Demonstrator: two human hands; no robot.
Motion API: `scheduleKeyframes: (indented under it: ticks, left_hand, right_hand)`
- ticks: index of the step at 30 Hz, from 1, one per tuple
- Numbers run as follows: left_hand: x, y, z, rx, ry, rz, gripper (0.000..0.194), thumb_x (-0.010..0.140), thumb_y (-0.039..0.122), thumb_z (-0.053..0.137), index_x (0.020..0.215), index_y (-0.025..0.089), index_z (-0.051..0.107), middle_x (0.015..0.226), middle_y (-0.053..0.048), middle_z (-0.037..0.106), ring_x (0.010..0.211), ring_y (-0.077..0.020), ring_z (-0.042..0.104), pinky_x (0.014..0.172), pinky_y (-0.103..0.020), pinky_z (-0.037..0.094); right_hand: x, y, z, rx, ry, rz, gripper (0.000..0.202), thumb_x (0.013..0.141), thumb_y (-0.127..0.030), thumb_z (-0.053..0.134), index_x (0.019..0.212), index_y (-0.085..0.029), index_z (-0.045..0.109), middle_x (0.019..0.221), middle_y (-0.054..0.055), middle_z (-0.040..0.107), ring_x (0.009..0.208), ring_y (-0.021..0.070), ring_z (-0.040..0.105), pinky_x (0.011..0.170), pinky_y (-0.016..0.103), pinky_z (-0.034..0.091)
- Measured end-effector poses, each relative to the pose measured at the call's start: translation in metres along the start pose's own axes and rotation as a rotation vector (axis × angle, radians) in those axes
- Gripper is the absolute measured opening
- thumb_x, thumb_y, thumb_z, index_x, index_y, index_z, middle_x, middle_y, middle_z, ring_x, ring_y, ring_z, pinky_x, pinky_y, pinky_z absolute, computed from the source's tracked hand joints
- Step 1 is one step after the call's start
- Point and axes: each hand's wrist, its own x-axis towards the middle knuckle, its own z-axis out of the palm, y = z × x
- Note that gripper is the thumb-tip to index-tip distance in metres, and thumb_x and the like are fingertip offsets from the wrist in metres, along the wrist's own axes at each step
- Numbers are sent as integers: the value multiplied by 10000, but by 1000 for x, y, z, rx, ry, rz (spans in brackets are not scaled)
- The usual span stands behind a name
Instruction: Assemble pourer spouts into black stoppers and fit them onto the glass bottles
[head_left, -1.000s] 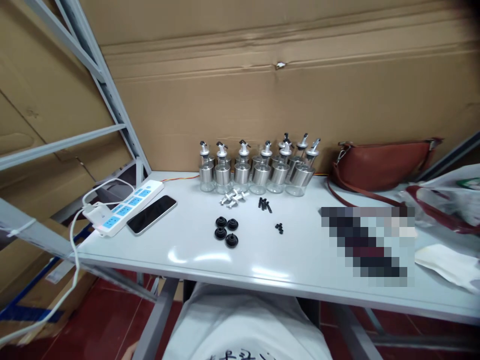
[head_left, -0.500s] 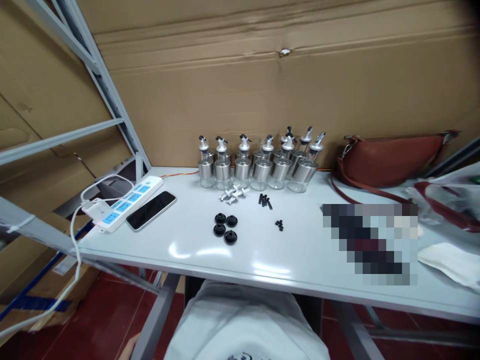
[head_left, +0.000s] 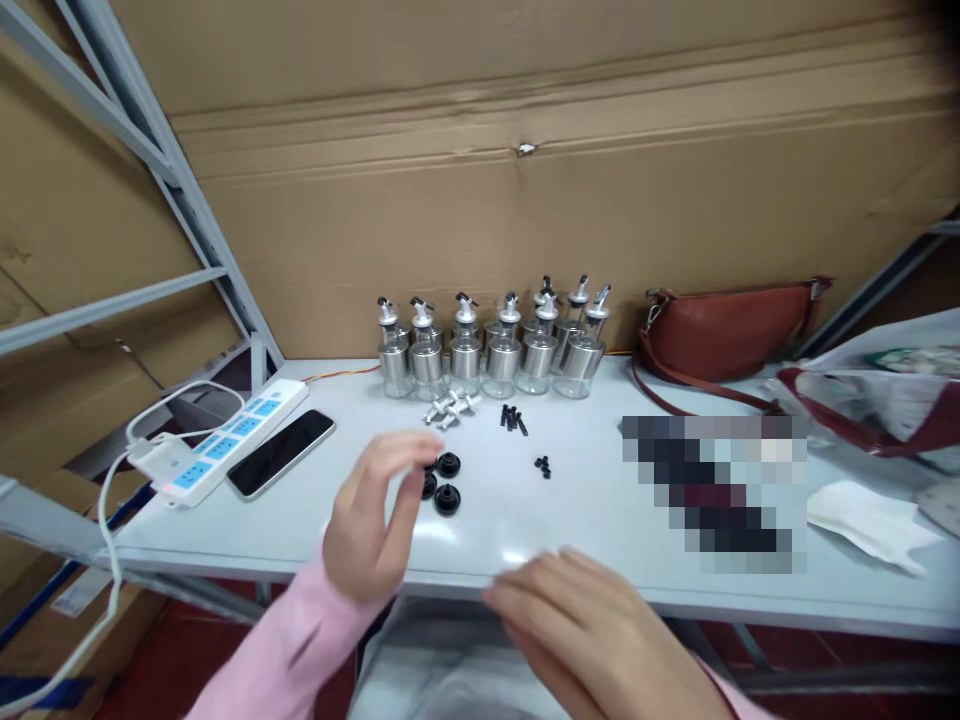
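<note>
My left hand (head_left: 375, 520) hangs over the table with thumb and fingers apart and nothing between them, its fingertips beside several black round caps (head_left: 448, 499) and partly covering them. At the front table edge is my right hand (head_left: 585, 625), slightly blurred, fingers loosely stretched and nothing seen in it. Beyond the caps lie several silver-white pourer pieces (head_left: 451, 408). To their right are several thin black strips (head_left: 514, 419) and a few tiny black plugs (head_left: 544, 467). Several glass-and-steel oil bottles (head_left: 465, 360) with pourer spouts stand along the back.
At the left lie a white power strip (head_left: 225, 450) with a cable and a phone (head_left: 282, 455). A brown bag (head_left: 739, 330), a pixelated dark patch (head_left: 712, 490), a white cloth (head_left: 862, 515) and plastic bags (head_left: 862, 400) occupy the right. Cardboard (head_left: 450, 220) backs the table.
Both hands have come into view from below; the left reached over the table by the black caps. The view has shifted, so the table items appear further left and slightly lower.
</note>
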Motion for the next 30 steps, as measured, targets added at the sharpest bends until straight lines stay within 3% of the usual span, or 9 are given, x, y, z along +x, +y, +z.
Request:
scheduleKeyframes:
  ticks: [2,4,6,7,9,12,17,24,30]
  left_hand:
    - [41,-30,16,53,-21,56,216,860,73,390,968,198,529,915,-38,641,895,-156,610,829,-313,487]
    - [63,-64,32,94,-264,1,224,847,88,408,1018,184,517,962,-50,631,903,-161,612,813,-307,499]
    - [70,-96,47,238,-587,-63,313,785,83,497,1076,195,519,1081,-67,605,1018,-209,583,859,-357,489]
    - [70,-108,53,313,-687,-106,322,769,79,516,1067,200,532,1094,-68,601,1041,-224,574,871,-375,484]
    - [63,-126,63,383,-780,-141,358,766,45,498,1086,202,536,1121,-70,591,1062,-218,566,891,-368,475]
    - [51,-139,69,404,-806,-120,342,790,51,484,1092,198,549,1146,-70,592,1092,-220,553,909,-363,464]
    - [42,-151,74,390,-899,-132,348,788,45,497,1098,190,563,1154,-61,621,1090,-212,573,925,-339,453]
    - [41,-166,73,457,-830,-78,216,765,89,529,925,198,624,983,-38,687,935,-184,632,819,-274,474]
    - [42,-170,67,489,-833,-137,184,755,105,546,885,204,631,934,-43,691,904,-203,639,807,-288,473]
  right_hand:
    - [60,12,-6,-20,136,-158,223,869,-173,435,905,-206,653,761,56,678,699,160,622,640,281,511]
    - [105,36,-4,-76,320,-174,205,867,-154,442,855,-169,647,762,63,684,716,155,627,654,264,490]
    - [129,68,2,-129,383,-143,179,856,-161,468,862,-153,647,780,71,695,728,168,638,660,273,485]
    - [134,84,6,-139,367,-128,173,852,-161,476,871,-154,648,794,68,703,724,165,644,661,268,484]
    - [134,111,10,-159,333,-123,179,844,-160,477,864,-161,655,822,63,715,725,167,652,666,264,479]
    - [124,129,5,-126,371,-43,180,831,-173,484,860,-165,661,748,45,710,642,149,636,626,242,460]
    - [119,130,-12,-79,463,78,198,831,-222,478,876,-161,661,658,30,679,559,133,586,578,231,429]
    - [120,138,-13,-92,424,123,207,810,-203,466,871,-166,661,645,24,672,551,132,576,593,236,426]
    - [118,139,-14,-82,427,127,203,805,-204,473,881,-171,658,637,16,669,538,131,567,599,241,434]
